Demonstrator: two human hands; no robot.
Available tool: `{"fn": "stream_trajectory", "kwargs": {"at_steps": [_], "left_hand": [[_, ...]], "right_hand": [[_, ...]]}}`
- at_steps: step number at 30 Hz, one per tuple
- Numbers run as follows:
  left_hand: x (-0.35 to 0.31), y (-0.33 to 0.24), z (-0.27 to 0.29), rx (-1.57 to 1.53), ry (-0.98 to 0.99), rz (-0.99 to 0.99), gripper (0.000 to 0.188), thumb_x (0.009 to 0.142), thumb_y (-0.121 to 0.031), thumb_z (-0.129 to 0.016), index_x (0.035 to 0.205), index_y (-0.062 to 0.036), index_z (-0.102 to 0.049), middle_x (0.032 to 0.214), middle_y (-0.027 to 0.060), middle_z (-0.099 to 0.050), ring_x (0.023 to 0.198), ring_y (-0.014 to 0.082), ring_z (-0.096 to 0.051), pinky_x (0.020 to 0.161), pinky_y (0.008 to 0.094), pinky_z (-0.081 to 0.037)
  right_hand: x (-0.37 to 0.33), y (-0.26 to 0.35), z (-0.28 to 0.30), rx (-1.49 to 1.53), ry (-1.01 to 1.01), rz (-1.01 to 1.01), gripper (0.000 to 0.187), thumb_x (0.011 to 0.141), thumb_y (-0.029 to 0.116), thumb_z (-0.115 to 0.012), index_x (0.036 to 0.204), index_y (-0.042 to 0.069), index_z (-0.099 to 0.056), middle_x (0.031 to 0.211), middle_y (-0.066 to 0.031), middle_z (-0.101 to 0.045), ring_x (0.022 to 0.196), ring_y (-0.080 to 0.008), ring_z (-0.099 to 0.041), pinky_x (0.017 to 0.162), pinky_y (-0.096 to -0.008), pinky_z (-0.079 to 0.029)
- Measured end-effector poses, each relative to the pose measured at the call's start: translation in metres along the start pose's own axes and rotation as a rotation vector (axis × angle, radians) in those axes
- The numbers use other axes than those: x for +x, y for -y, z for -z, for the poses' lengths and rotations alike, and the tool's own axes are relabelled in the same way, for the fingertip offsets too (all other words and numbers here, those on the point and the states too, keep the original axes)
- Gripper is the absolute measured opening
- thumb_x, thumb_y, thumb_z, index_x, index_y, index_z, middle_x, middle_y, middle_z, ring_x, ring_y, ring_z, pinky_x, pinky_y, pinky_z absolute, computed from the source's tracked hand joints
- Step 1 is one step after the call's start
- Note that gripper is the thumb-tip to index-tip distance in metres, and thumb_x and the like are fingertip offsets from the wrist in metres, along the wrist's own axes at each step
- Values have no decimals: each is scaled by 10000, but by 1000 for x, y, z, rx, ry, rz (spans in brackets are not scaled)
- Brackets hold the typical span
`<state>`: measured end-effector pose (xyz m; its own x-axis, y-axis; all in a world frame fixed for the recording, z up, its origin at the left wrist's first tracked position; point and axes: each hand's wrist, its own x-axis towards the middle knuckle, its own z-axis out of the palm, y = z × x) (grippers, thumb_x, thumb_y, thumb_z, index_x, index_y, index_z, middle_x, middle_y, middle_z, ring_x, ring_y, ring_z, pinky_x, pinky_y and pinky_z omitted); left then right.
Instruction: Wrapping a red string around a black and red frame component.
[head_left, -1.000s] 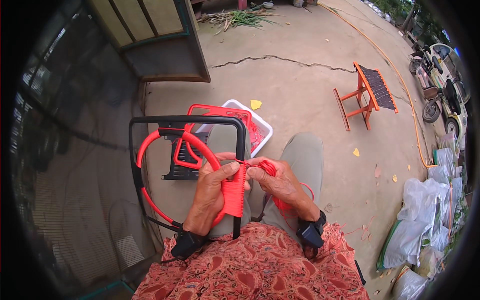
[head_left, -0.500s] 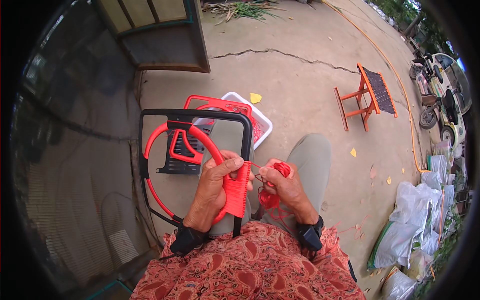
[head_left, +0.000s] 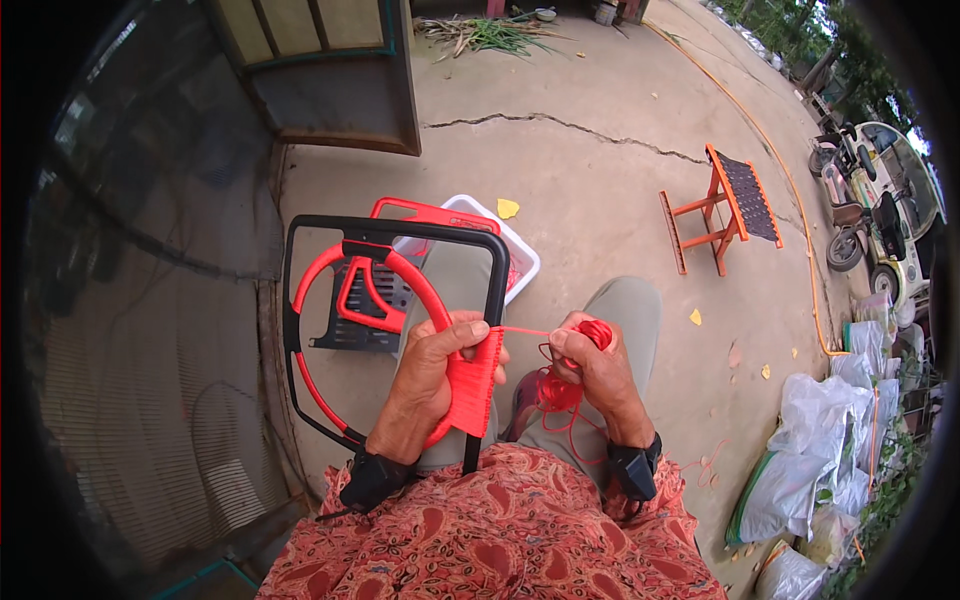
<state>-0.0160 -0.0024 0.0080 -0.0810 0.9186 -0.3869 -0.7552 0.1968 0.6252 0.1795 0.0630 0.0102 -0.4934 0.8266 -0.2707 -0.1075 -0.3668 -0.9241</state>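
Note:
A black rectangular frame (head_left: 400,222) with a red ring (head_left: 318,268) inside it leans across my lap. Red cord is wound in close turns (head_left: 470,385) round the frame's right bar and the ring's side. My left hand (head_left: 432,372) grips the wound part, its thumb pressed on the top turns near the bar. My right hand (head_left: 600,368) is closed round a bundle of red cord (head_left: 562,390), apart from the frame to the right. A single strand runs taut between the two hands, and loose loops hang below the right one.
Beyond my knees a white tub (head_left: 525,262) holds red material, with red and black frame parts (head_left: 355,330) beside it. An orange folding stool (head_left: 725,210) stands right. Filled sacks (head_left: 810,450) and a parked vehicle (head_left: 895,220) line the right side; a door (head_left: 330,100) is at left.
My right hand has moved right, away from the frame, and the strand between the hands has lengthened and straightened. My left hand keeps its hold.

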Motion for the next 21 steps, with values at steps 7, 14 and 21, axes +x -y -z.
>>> {"fn": "stream_trajectory", "kwargs": {"at_steps": [7,14,21], "left_hand": [[-7,-2,5,47,72,-6,187,827,-131,-661,918,14,-585,749,206,-650,587,291,-650,547,369,-557],[-13,-12,-2,59,117,-69,177,854,-133,-653,926,15,-586,888,242,-666,743,325,-690,680,403,-587],[-8,-6,1,-13,55,-87,255,855,-57,-628,1068,22,-511,1009,292,-633,866,359,-679,761,418,-580]], "right_hand": [[-3,-17,0,178,-3,-76,132,891,148,-613,851,30,-570,601,30,-451,445,-40,-333,401,-215,-252],[-12,-10,29,346,-217,3,138,906,154,-604,976,55,-537,576,42,-348,442,-64,-354,404,-220,-300],[-31,-16,47,344,-145,-54,113,912,141,-583,970,56,-536,564,38,-333,437,-79,-354,404,-236,-322]]}}
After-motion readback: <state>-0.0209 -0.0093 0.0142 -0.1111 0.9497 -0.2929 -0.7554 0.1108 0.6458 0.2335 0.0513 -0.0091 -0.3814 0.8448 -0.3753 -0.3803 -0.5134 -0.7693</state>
